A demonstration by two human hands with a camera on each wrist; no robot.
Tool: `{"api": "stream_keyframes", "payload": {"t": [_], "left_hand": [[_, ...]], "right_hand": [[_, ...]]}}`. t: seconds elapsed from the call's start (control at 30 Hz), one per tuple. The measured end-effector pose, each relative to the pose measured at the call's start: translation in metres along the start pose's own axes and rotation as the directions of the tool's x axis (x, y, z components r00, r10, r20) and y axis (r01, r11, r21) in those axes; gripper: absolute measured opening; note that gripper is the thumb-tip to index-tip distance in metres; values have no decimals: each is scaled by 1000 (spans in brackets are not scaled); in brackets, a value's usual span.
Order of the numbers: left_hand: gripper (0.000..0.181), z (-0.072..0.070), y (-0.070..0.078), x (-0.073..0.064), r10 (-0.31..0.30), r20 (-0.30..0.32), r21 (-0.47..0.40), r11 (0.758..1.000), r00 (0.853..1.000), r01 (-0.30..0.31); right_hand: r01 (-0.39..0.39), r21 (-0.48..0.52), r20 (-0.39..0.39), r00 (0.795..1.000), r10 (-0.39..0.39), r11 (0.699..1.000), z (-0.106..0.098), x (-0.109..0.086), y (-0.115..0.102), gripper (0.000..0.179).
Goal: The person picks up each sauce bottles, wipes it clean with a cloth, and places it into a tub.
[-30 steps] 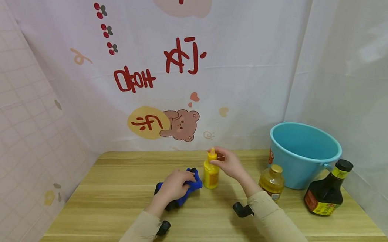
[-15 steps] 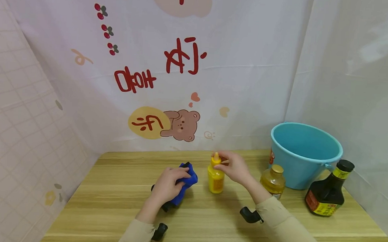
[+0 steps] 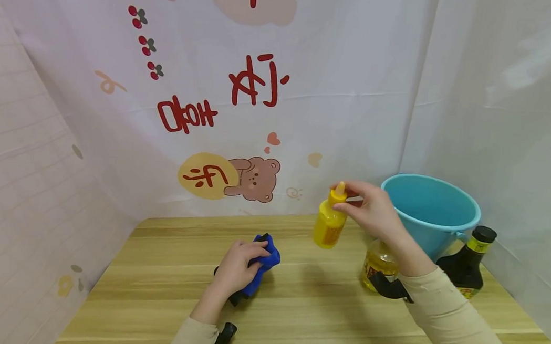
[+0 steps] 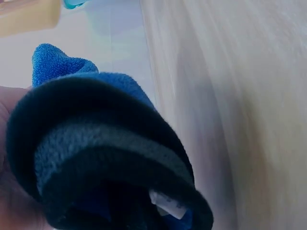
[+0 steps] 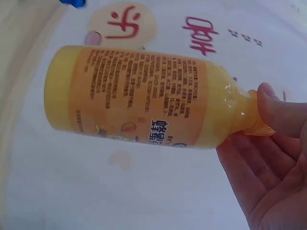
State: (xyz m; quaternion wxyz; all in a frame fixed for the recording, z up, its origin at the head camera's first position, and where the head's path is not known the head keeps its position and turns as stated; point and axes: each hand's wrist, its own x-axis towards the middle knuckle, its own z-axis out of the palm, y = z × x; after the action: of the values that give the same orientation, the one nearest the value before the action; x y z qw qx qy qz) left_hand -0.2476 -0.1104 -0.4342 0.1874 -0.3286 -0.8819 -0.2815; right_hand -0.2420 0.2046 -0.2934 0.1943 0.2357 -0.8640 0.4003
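A yellow squeeze bottle point(image 3: 330, 225) with a pointed nozzle hangs over the table, tilted a little. My right hand point(image 3: 372, 212) pinches it at the neck, just under the nozzle; its printed label faces the right wrist camera, where the bottle point(image 5: 136, 98) lies sideways. To the left, my left hand point(image 3: 238, 267) grips a bunched blue towel point(image 3: 270, 258) with black edging, low over the tabletop. Up close in the left wrist view, the towel point(image 4: 60, 64) shows fluffy blue pile, a dark rolled band and a small white tag. The left palm is mostly hidden behind it.
At the right stands a light blue bucket point(image 3: 435, 224). In front of it are a bottle of golden liquid point(image 3: 376, 260), partly hidden by the right arm, and a dark sauce bottle point(image 3: 466, 268). A printed white curtain point(image 3: 345, 108) rises behind the wooden table point(image 3: 154, 301).
My right hand has lifted the yellow squeeze bottle off the table and moved it right, towards the bucket. The left hand shifted slightly left with the towel, then stayed nearly still.
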Motion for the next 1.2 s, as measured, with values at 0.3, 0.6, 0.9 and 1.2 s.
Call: {"api": "stream_keyframes", "payload": {"t": [0.3, 0.6, 0.9, 1.2], "left_hand": [[28, -2, 1, -2, -14, 11, -14, 1000, 1000, 14], [27, -5, 2, -4, -17, 11, -15, 1000, 1000, 17], [28, -7, 1, -7, -21, 11, 2, 1000, 1000, 21], [27, -10, -2, -11, -19, 17, 13, 1000, 1000, 18]], "right_hand": [[-75, -137, -158, 986, 53, 988, -71, 6, -10, 30], [-188, -244, -287, 951, 115, 951, -118, 10, 20, 37], [-323, -267, -317, 919, 234, 908, -133, 14, 45, 42], [-334, -364, -201, 940, 277, 869, -118, 15, 81, 43]]}}
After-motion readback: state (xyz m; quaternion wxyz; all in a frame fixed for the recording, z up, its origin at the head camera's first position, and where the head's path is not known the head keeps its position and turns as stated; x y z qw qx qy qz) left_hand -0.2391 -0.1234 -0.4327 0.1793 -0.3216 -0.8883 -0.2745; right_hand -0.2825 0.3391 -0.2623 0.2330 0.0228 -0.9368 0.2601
